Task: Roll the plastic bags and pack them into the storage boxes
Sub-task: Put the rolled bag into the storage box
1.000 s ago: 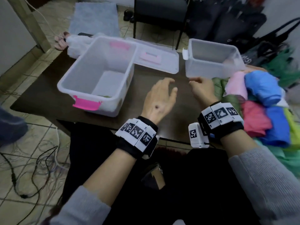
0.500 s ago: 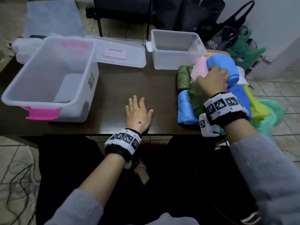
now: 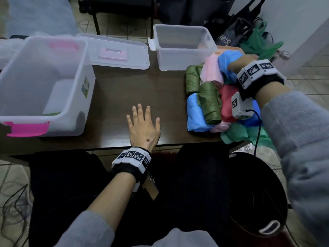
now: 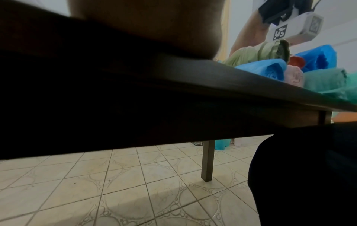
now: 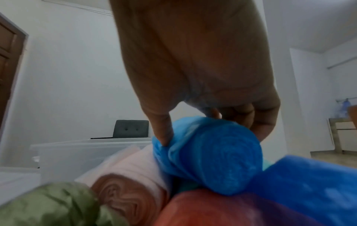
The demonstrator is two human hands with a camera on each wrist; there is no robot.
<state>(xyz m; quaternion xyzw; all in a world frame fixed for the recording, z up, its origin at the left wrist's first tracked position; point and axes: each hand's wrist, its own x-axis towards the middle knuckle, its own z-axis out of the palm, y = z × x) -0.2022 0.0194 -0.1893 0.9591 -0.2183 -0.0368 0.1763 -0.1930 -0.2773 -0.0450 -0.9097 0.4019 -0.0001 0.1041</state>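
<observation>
A pile of rolled plastic bags [image 3: 210, 102] in green, blue, pink and red lies on the right side of the dark table [image 3: 115, 97]. My right hand [image 3: 243, 64] reaches over the pile's far end and grips a blue roll [image 5: 210, 154], thumb on one side and fingers curled round the other. My left hand [image 3: 143, 125] lies flat on the table near its front edge, fingers spread, holding nothing. A large clear storage box [image 3: 42, 86] with pink latches stands open at the left. A smaller clear box [image 3: 181, 49] stands at the back, beside the pile.
The large box's lid [image 3: 115, 52] lies flat between the two boxes. Dark bags and a green bag [image 3: 258, 43] sit on the floor beyond the table's right corner. Cables [image 3: 14, 207] trail on the tiled floor at the left.
My right hand has moved from the table's middle to the far end of the pile and closed round the blue roll. My left hand has dropped flat onto the table.
</observation>
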